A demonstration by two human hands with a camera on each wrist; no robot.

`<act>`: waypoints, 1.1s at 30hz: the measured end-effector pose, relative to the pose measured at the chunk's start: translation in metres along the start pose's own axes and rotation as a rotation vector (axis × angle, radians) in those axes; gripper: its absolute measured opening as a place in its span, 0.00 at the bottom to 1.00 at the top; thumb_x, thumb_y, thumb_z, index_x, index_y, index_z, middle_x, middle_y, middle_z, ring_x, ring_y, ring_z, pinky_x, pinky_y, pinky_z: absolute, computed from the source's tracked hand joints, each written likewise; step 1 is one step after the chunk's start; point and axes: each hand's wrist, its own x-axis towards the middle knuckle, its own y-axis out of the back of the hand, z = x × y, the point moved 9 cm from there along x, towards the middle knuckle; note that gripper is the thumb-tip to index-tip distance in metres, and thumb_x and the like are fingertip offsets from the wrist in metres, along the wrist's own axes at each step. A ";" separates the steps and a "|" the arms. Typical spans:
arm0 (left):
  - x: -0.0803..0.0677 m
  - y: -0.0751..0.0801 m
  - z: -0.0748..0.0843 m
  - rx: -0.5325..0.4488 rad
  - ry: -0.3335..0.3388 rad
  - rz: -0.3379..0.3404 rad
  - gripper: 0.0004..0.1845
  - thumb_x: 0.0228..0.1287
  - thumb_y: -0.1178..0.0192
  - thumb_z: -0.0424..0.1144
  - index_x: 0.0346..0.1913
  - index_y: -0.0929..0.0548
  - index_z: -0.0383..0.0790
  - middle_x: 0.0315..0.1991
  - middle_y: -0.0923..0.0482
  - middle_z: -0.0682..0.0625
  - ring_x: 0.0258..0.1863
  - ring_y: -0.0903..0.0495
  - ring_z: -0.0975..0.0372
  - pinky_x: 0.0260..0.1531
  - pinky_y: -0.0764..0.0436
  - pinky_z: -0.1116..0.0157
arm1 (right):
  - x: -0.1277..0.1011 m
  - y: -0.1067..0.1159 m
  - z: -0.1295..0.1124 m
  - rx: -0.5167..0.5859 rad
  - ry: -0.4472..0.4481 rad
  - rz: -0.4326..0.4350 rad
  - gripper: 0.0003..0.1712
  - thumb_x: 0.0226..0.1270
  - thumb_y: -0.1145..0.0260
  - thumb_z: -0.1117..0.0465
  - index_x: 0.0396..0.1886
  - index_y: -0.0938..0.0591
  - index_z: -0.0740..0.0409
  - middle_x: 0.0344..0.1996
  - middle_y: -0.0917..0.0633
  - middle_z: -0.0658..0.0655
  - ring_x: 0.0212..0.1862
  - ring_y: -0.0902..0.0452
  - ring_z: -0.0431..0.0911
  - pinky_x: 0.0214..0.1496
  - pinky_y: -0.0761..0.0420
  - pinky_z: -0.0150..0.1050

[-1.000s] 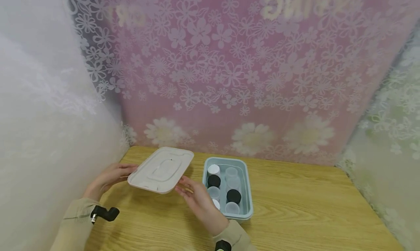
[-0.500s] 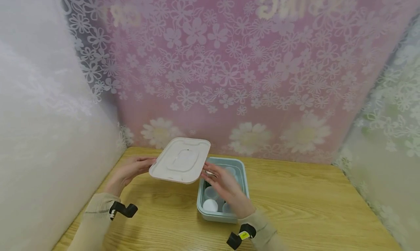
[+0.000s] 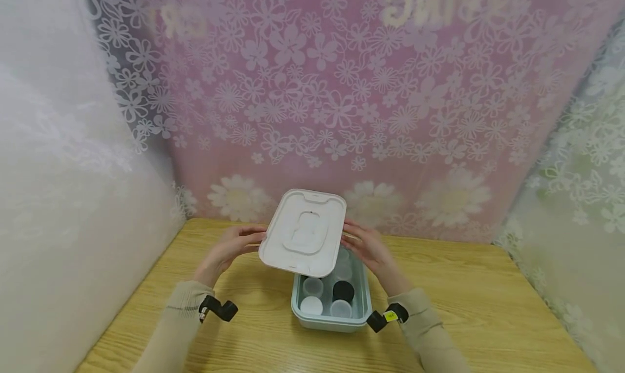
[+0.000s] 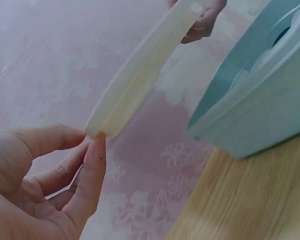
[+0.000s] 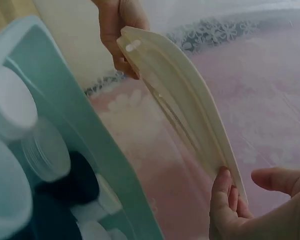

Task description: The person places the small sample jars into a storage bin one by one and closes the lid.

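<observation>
You hold the white lid (image 3: 304, 233) between both hands, above the far half of the teal box (image 3: 363, 286). Your left hand (image 3: 233, 246) pinches its left edge; your right hand (image 3: 367, 245) grips its right edge, equally near. The lid's long axis runs away from you, parallel to the box's, far end tilted upward.

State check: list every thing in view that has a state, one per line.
White rectangular plastic lid: off, held tilted in the air above the box.
Pale blue plastic box: open, resting on the wooden table.
Small capped jars: upright inside the box.
Left hand: holds the lid's left edge.
Right hand: holds the right edge.
</observation>
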 end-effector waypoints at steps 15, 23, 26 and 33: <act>0.018 -0.036 0.022 -0.061 -0.108 0.036 0.22 0.72 0.37 0.36 0.64 0.22 0.29 0.57 0.20 0.38 0.51 0.17 0.58 0.54 0.16 0.56 | -0.007 0.037 -0.031 -0.242 0.093 0.096 0.30 0.72 0.37 0.72 0.70 0.36 0.76 0.41 0.20 0.49 0.41 0.18 0.38 0.49 0.14 0.34; 0.024 -0.045 0.026 -0.084 -0.131 0.083 0.21 0.71 0.36 0.37 0.62 0.20 0.30 0.57 0.19 0.39 0.52 0.17 0.56 0.54 0.16 0.56 | -0.016 0.045 -0.047 -0.346 0.229 0.180 0.25 0.69 0.32 0.69 0.62 0.29 0.70 0.43 0.21 0.50 0.41 0.18 0.38 0.50 0.13 0.40; 0.025 -0.048 0.028 -0.097 -0.141 0.096 0.20 0.71 0.36 0.36 0.61 0.20 0.29 0.56 0.19 0.38 0.50 0.16 0.55 0.54 0.15 0.56 | -0.020 0.046 -0.052 -0.362 0.292 0.190 0.23 0.69 0.32 0.69 0.60 0.28 0.69 0.44 0.21 0.49 0.41 0.18 0.37 0.49 0.13 0.39; 0.030 -0.052 0.025 -0.073 -0.110 0.121 0.18 0.72 0.36 0.39 0.57 0.17 0.30 0.51 0.18 0.40 0.49 0.16 0.55 0.56 0.17 0.55 | -0.028 0.049 -0.066 -0.371 0.466 0.211 0.19 0.67 0.30 0.70 0.55 0.23 0.66 0.40 0.18 0.47 0.40 0.17 0.40 0.47 0.13 0.37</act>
